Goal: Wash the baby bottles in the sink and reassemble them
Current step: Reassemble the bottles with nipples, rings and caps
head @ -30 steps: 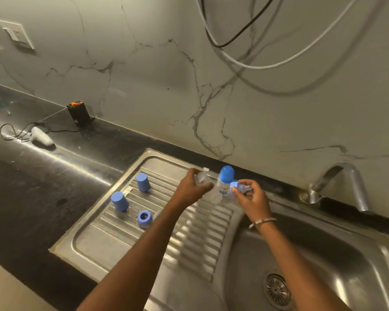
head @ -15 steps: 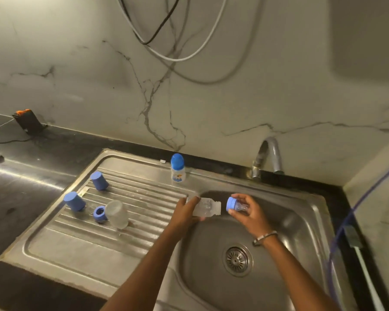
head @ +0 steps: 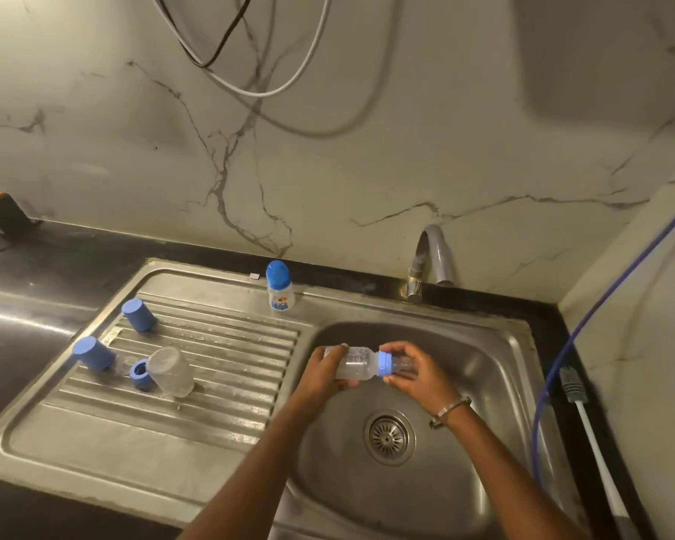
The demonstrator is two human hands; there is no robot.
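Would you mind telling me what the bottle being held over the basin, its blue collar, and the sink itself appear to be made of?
Bottle: probably clear plastic, slightly cloudy; printed marks show on its wall.
Blue collar: looks like opaque moulded plastic, smooth and matte.
Sink: most likely stainless steel, brushed, with soft grey reflections and pressed drainboard ribs.

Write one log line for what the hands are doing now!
left hand: holds clear bottle | right hand: holds blue collar on its neck | place: over sink basin | tap: no water seen
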